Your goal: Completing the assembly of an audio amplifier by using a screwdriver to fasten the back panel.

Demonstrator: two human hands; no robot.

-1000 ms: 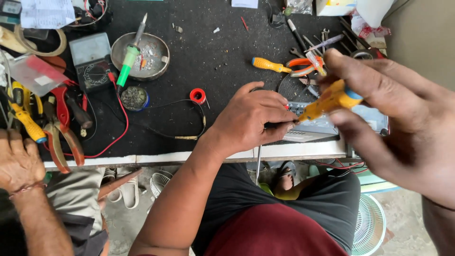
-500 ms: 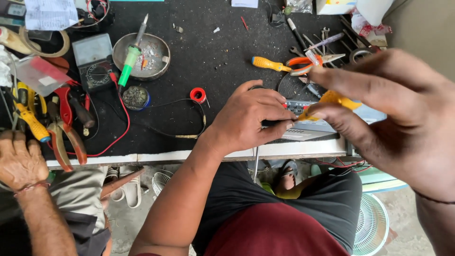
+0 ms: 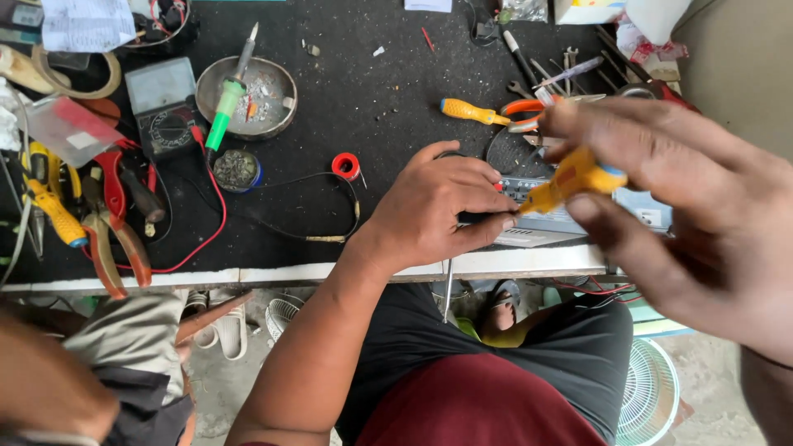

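I see left hand pressing flat grey electronic device at black tabletop edge | right hand, now raised closer, grips yellow-handled screwdriver, tip still at device.
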